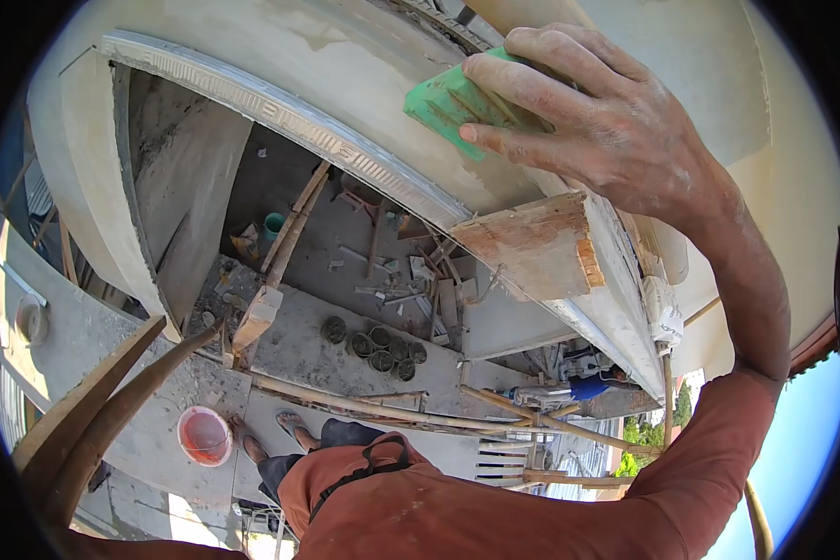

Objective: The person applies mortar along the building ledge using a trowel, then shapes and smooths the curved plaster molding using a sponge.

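Observation:
My right hand (607, 117) reaches up at the upper right, its fingers closed around a green sponge block (434, 101) streaked with brown. The block lies against the pale plastered surface (355, 70), and the hand hides part of it. Below the block, a whitish ribbed moulding strip (280, 117) follows the curved edge of the plaster. A rough wooden board (518, 245) juts out beneath my right wrist. My left hand is out of view.
Wooden poles (93, 401) rise at the left, and a bamboo rail (373, 406) crosses below. Near my feet stands a pink bucket (204, 436). Several dark round pots (381, 359) and scattered debris (411, 280) lie lower down. Another person in blue (588, 385) is at the lower right.

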`<state>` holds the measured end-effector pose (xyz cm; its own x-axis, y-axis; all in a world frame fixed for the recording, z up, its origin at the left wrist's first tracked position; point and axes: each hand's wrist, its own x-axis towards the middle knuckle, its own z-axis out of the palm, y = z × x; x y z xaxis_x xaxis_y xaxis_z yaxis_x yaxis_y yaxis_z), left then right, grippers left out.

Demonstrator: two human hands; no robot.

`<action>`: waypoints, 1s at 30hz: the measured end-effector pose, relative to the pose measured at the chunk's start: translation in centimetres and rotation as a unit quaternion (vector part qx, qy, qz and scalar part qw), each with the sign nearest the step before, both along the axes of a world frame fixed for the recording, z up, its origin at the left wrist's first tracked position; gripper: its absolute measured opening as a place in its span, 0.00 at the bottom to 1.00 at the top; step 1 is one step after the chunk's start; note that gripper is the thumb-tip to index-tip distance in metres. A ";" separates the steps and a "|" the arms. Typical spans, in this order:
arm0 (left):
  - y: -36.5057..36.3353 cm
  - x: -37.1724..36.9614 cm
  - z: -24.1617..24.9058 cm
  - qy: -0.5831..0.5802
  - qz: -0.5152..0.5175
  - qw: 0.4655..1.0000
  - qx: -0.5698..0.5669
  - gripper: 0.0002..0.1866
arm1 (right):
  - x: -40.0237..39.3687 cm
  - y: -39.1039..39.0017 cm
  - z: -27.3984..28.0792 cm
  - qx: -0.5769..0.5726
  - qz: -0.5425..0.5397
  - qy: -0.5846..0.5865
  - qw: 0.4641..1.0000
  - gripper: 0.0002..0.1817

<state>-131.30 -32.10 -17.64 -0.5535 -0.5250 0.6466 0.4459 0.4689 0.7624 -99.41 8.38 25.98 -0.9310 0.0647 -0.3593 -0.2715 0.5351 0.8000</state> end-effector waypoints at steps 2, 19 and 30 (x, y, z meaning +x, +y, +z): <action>0.0 -0.1 0.1 0.004 -0.001 1.000 0.001 0.63 | 0.2 -0.1 0.4 -0.015 -0.016 0.019 1.000 0.31; -0.5 0.6 0.2 0.032 -0.004 0.999 0.015 0.64 | 1.2 0.6 -0.1 0.016 -0.014 0.003 1.000 0.25; -0.7 0.1 0.3 0.056 -0.011 0.998 0.022 0.65 | 0.5 0.4 -1.4 -0.100 -0.059 -0.085 0.990 0.11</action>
<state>-131.18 -32.77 -17.35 -0.4908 -0.5430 0.6814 0.5395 0.4247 0.7270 -98.93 8.79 24.53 -0.8463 0.0811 -0.5265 -0.3196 0.7134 0.6236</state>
